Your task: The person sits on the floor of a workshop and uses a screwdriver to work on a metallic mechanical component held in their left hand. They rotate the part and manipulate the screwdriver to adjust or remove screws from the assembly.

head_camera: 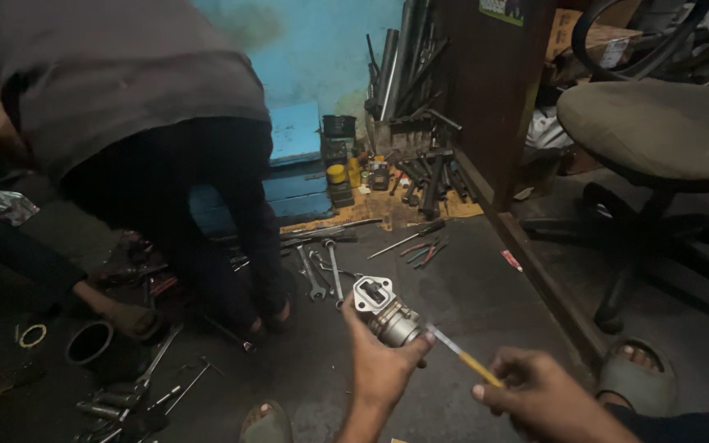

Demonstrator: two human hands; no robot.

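Left hand, lower centre of the frame, fingers curled shut round a small metal part. Thumb on the part's right side, other fingers wrapped behind and under it. The part sticks up above the fingertips, its flat flange with an oblong opening at the top left, cylindrical body running down right into the grip.

Right hand, lower right, fingers pinched closed on a thin screwdriver with a yellow handle. Handle end sits between thumb and forefinger; shaft runs up left, tip touching the right end of the part, just beside the left thumb. The hands are near each other, joined only by the tool.

Just above the part on the dark floor: two spanners lying side by side. Further right, a screwdriver and red-handled pliers. Centre top: a rack of metal bars and tubes against the blue wall, small tins below it.

Left half: another person bent over, grey shirt, dark trousers, sandalled feet. Lower left: a dark ring-shaped pipe piece, scattered tools. Right: an office chair with a grey seat. Sandalled feet at the bottom edge, one centre, one right.
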